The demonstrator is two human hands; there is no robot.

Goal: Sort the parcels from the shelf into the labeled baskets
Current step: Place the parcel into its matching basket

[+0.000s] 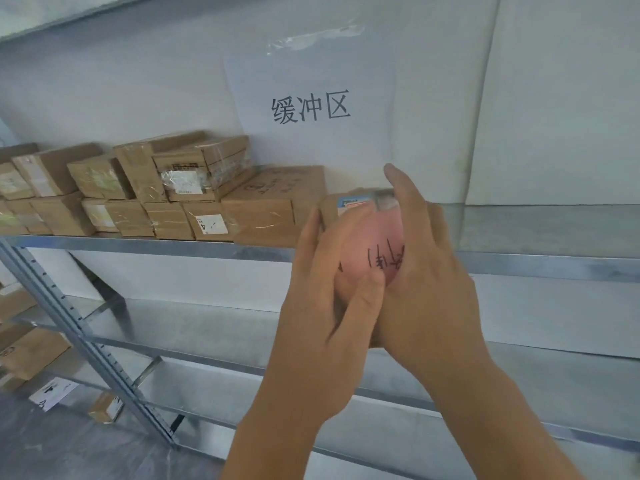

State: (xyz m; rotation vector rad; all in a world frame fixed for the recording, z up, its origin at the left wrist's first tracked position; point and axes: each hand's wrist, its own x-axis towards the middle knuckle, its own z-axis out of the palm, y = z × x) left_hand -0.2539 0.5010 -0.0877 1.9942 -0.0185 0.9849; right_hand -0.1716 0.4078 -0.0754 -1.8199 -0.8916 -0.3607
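Note:
A small cardboard parcel (pixel 360 233) with a pink label bearing black handwriting is held between both hands in front of the upper shelf. My left hand (pixel 322 306) grips its left side and underside, thumb across the front. My right hand (pixel 422 271) wraps its right side, fingers reaching over the top. Several brown cardboard parcels (pixel 145 188) are stacked in two layers on the metal shelf (pixel 173 244) to the left. A larger flat box (pixel 277 206) lies just left of the held parcel. No baskets are in view.
A white paper sign (pixel 311 109) with printed characters is taped to the wall above the shelf. Lower shelf levels (pixel 214 327) run below. More boxes (pixel 27 348) and a small parcel (pixel 105 408) sit at the lower left beside the slanted shelf post (pixel 86 341).

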